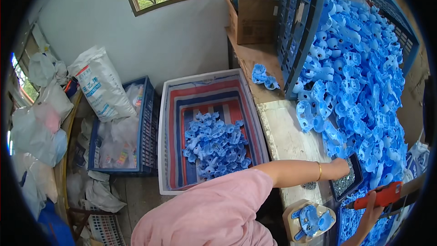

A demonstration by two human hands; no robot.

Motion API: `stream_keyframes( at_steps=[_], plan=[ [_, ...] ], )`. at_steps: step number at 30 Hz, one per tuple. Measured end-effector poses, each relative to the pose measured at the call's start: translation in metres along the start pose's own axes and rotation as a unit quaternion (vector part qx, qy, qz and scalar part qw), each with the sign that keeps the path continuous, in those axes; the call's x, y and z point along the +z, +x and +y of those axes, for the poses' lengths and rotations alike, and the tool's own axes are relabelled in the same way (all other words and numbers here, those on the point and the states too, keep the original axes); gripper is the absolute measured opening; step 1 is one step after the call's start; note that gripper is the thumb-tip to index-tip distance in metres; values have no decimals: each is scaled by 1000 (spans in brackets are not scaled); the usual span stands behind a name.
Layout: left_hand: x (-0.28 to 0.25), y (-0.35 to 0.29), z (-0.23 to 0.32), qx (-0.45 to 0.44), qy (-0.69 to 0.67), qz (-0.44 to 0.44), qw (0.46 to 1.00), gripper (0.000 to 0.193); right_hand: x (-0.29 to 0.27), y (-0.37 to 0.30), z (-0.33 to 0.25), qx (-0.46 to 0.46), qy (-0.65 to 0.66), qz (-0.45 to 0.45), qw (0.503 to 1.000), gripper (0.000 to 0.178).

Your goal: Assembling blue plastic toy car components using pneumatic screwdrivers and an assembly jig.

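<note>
My left hand [339,168], with a gold bangle on its wrist, reaches into a black tray [359,166] of small metal screws [344,183]. Its fingers look curled together; whatever they pinch is too small to see. At the lower right, my right hand [374,212] grips a red and black power screwdriver [382,195], its tip pointing left. Between my arms, a cream block-shaped fixture [290,222] holds a blue plastic housing [309,221]. A small heap of screws [309,185] lies on the bench beneath my left wrist.
Blue plastic parts [350,77] spill from a tipped blue crate [302,32] along the bench [291,132]. Smaller blue parts [359,207] lie under the screwdriver. A white bin [166,123] with striped lining holds more blue housings [216,143]. A blue crate [148,141] and white sack [102,86] stand left.
</note>
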State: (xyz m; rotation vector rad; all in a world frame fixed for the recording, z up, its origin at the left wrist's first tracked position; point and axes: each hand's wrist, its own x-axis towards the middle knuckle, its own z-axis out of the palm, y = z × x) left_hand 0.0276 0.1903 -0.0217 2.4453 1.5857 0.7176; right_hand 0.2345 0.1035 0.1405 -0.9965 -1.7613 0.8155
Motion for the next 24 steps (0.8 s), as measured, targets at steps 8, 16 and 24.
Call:
stream_keyframes(
  at_steps=[8, 16, 24],
  plan=[
    [-6, -6, 3, 11, -27, 27, 999, 5, 0, 1, -6, -30, 27, -41, 998, 40],
    [-48, -82, 63, 148, -288, 19, 946, 15, 35, -22, -33, 94, 131, 21, 987, 36],
    [-53, -108, 79, 207, -199, -3, 958, 20, 55, -40, -31, 70, 213, 129, 966, 25]
  ],
)
